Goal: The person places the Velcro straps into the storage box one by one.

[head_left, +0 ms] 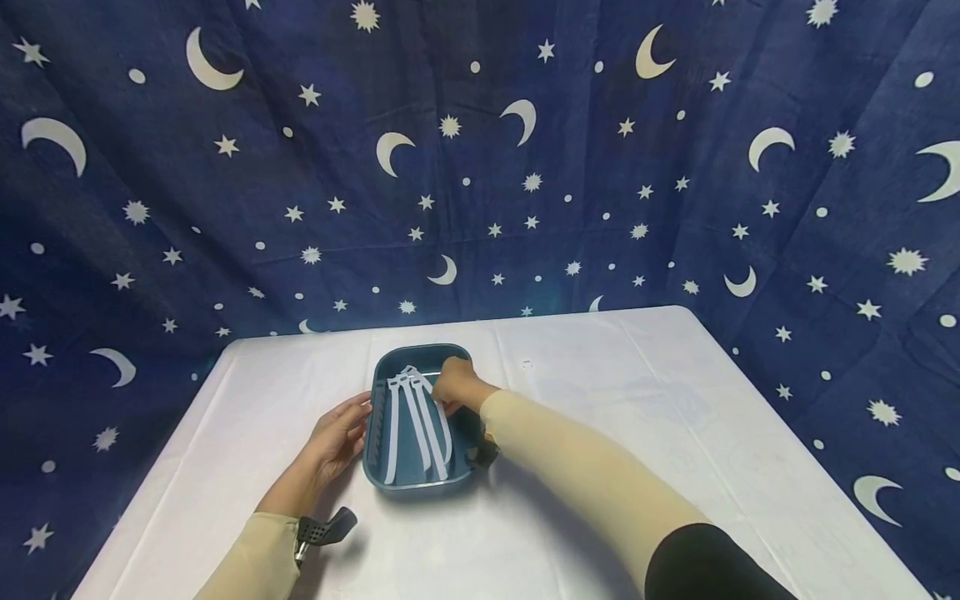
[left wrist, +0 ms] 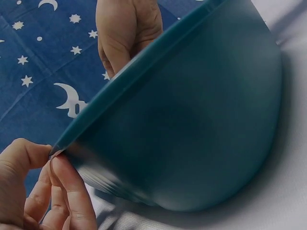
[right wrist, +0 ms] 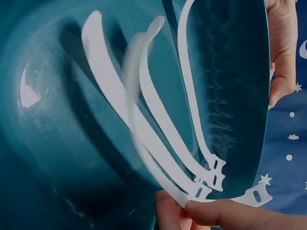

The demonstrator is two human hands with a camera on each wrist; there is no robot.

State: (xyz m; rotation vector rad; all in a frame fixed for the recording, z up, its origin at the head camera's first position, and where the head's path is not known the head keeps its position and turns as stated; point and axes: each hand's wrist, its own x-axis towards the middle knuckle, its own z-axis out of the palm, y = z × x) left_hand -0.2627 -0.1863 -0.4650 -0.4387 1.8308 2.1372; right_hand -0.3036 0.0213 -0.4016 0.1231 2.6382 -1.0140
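Observation:
A teal plastic tub [head_left: 408,490] with rounded corners stands on the table. My left hand [head_left: 337,437] is at its left side, thumb and fingertips pinching the rim [left wrist: 103,93] in the left wrist view. Inside lie several white plastic straps [head_left: 392,433], each with a slotted head at the far end. My right hand [head_left: 457,383] reaches over the tub's right side. In the right wrist view its thumb and fingers pinch one white strap [right wrist: 175,192] near the slotted head, and the blurred tail curves up over the other straps [right wrist: 158,103].
A white cloth covers the table [head_left: 645,417]. Behind it hangs a dark blue curtain [head_left: 480,150] with moons and stars. A black wrist mount [head_left: 327,527] sticks out from the left wrist. On the cloth to the tub's right is a small pale mark [head_left: 527,364].

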